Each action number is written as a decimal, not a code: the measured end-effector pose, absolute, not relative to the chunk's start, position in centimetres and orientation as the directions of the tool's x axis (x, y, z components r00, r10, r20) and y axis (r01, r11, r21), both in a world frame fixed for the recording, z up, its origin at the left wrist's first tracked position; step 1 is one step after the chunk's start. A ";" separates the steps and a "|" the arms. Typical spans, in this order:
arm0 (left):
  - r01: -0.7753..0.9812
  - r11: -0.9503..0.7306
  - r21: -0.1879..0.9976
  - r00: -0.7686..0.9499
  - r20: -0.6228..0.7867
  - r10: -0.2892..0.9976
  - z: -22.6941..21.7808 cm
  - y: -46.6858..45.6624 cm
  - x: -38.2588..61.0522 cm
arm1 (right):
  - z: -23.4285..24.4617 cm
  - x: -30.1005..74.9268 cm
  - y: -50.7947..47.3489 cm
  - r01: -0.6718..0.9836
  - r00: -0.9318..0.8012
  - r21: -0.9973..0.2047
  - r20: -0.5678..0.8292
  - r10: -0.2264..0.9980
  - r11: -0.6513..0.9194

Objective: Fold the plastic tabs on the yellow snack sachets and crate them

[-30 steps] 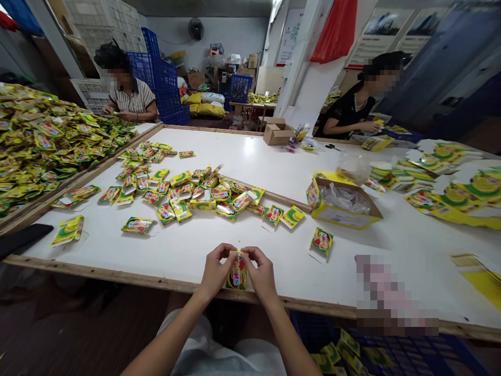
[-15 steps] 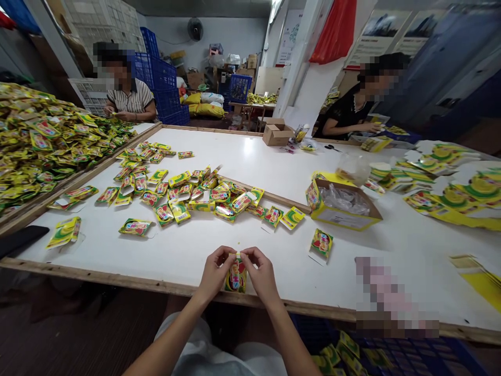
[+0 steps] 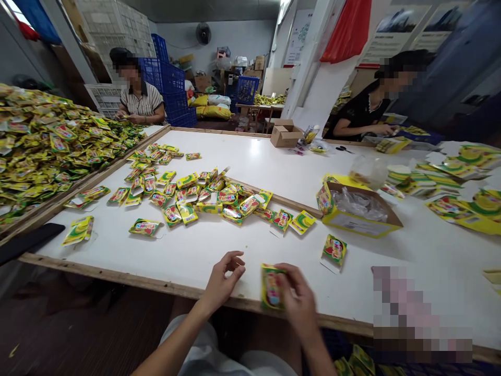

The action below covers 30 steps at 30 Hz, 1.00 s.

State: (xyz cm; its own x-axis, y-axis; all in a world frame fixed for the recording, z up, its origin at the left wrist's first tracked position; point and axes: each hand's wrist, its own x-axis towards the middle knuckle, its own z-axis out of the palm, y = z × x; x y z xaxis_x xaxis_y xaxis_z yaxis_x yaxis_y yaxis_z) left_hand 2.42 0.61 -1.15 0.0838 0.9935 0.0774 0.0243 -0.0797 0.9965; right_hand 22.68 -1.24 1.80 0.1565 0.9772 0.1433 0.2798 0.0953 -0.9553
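My right hand (image 3: 299,297) grips a small yellow-green printed carton (image 3: 271,287) by its right side, over the table's near edge. Slightly blurred, the carton shows a red picture and lettering on its front. To the left, my left hand (image 3: 225,279) is raised just above the table, fingers curved and apart, with nothing in it. Beyond both hands lies a loose heap of similar small cartons (image 3: 209,196) on the white table (image 3: 195,256). One single carton (image 3: 334,250) with an open flap lies to the right of my right hand.
A yellow display box (image 3: 360,224) holding clear plastic bags stands on the right. Flat printed card (image 3: 469,206) lies beyond it. A large pile of packets (image 3: 58,141) fills the left side. Below the right edge, a blue crate (image 3: 329,344) holds cartons. Two people sit across the table.
My left hand has let go of the carton. My right hand has carried it to the right, away from the left hand. The view has shifted slightly.
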 end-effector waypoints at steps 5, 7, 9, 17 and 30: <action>0.045 -0.035 0.998 0.050 0.033 0.998 -1.4 0.9 2.6 | 3.9 36.8 -4.1 0.708 0.208 -0.696 0.047 0.977 -0.118; 0.072 -0.026 0.997 0.061 0.022 0.998 -1.5 1.0 2.7 | 3.5 40.4 -4.3 0.788 0.235 -0.596 0.053 0.970 -0.158; 0.109 -0.025 0.994 0.070 0.018 0.997 -1.6 1.0 2.8 | 2.3 41.6 -3.5 0.834 0.255 -0.531 0.137 0.957 -0.146; 0.132 -0.066 0.989 0.037 0.061 0.997 -1.8 0.7 2.3 | -3.1 38.1 4.6 0.951 0.214 -0.259 0.149 0.965 -0.171; 0.411 -0.456 0.790 0.206 0.406 0.890 -1.1 -0.3 4.5 | 5.0 22.1 -0.3 0.541 -0.146 -0.825 0.101 0.984 0.165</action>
